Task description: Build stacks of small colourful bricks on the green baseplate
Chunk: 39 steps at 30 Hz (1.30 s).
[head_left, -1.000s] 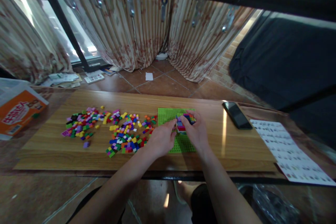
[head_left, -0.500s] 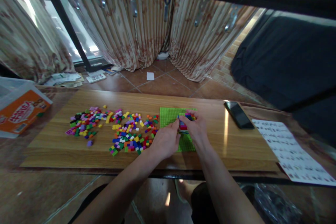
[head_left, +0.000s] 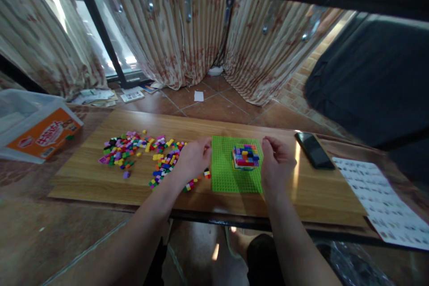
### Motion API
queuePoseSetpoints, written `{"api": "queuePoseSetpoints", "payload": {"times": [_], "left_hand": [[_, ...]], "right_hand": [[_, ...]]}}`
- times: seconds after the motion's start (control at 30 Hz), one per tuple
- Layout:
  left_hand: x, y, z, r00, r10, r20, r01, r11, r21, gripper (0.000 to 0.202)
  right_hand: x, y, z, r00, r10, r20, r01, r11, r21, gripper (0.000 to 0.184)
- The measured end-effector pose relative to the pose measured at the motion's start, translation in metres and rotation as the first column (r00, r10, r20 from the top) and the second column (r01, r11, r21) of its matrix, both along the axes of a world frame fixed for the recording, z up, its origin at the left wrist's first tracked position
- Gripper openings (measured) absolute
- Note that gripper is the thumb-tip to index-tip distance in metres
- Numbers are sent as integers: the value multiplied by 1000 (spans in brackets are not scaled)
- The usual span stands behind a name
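A small boxy build of colourful toy bricks (head_left: 246, 159) stands on a studded green baseplate (head_left: 223, 178), with blue, red and yellow pieces on top. Neither hand touches the build. My left hand (head_left: 194, 158) is beside the left edge of the baseplate, fingers loosely bent and nothing visible in them. Past the right edge, my right hand (head_left: 276, 161) has its thumb apart from half-curled fingers, also without a visible piece. Whether the fingertips touch the plate's edges is hard to see. Loose toy bricks (head_left: 164, 163) lie left of the plate, partly hidden by my left hand and forearm.
A second heap of loose bricks (head_left: 122, 149) spreads over the wooden board (head_left: 100, 187). At the far left stands a clear plastic tub (head_left: 43, 132) with an orange label. A phone (head_left: 315, 150) and a printed sheet (head_left: 378, 196) lie to the right.
Both hands have come off the brick build and moved apart to opposite sides of the baseplate. The build now shows fully. The whole view has shifted a little.
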State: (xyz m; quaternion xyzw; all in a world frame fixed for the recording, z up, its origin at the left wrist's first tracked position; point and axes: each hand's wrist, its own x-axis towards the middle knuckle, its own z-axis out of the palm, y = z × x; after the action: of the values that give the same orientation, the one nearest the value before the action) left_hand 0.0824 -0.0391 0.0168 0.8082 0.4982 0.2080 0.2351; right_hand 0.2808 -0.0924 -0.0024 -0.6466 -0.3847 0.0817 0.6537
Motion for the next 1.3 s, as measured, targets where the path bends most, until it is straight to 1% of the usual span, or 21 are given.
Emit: {"api": "queuePoseSetpoints", "payload": {"times": [0.07,0.13,0.2,0.27,0.3,0.33,0.43,0.57,0.7,0.93,1.0,1.07,1.13,1.17,1.23,1.3], "left_hand": [[-10,6,3,998,59,3,-59,998,9,37],[-18,9,5,995,99,-11,-99,995,24,37],[-22,10,4,993,116,-21,-115,993,35,36],[-24,11,4,992,122,-23,-121,992,37,36],[-24,11,3,992,122,-24,-121,992,40,36],[-24,10,3,992,120,-28,-118,992,43,36],[-23,10,4,993,113,-43,-112,993,46,35],[-24,9,5,992,108,-62,-106,994,31,35],[-27,8,4,994,91,-57,-90,996,20,36],[-27,8,2,994,87,-63,-87,996,5,35],[-26,8,2,995,79,-63,-79,997,8,36],[-25,8,2,996,72,-61,-71,997,17,36],[-25,8,2,996,73,-57,-72,997,22,35],[-25,8,2,996,73,-55,-72,997,22,36],[-24,8,2,996,70,-56,-69,997,18,36],[-23,8,1,996,68,-61,-67,998,12,36]], "right_hand": [[-13,-7,4,990,89,107,-89,996,-6,23],[-29,-13,6,937,258,234,-250,966,-63,17],[-42,-17,6,818,454,352,-424,891,-165,14],[-52,-17,3,691,594,411,-522,804,-283,16],[-55,-16,0,649,634,420,-536,773,-338,17],[-57,-15,-3,625,656,423,-532,754,-385,18],[-59,-9,-13,594,686,420,-491,723,-487,20],[-62,-3,-24,564,708,424,-463,697,-548,21],[-66,0,-27,553,726,408,-475,678,-562,22],[-71,5,-30,532,727,435,-454,678,-579,18],[-72,4,-28,535,722,438,-442,681,-583,17],[-71,1,-22,547,711,441,-457,695,-555,17],[-65,-4,-11,590,672,448,-480,738,-474,17],[-60,-7,-6,627,635,450,-479,771,-420,17],[-45,-12,5,739,513,438,-415,858,-304,16],[-27,-14,12,826,380,417,-311,923,-224,15]]}}
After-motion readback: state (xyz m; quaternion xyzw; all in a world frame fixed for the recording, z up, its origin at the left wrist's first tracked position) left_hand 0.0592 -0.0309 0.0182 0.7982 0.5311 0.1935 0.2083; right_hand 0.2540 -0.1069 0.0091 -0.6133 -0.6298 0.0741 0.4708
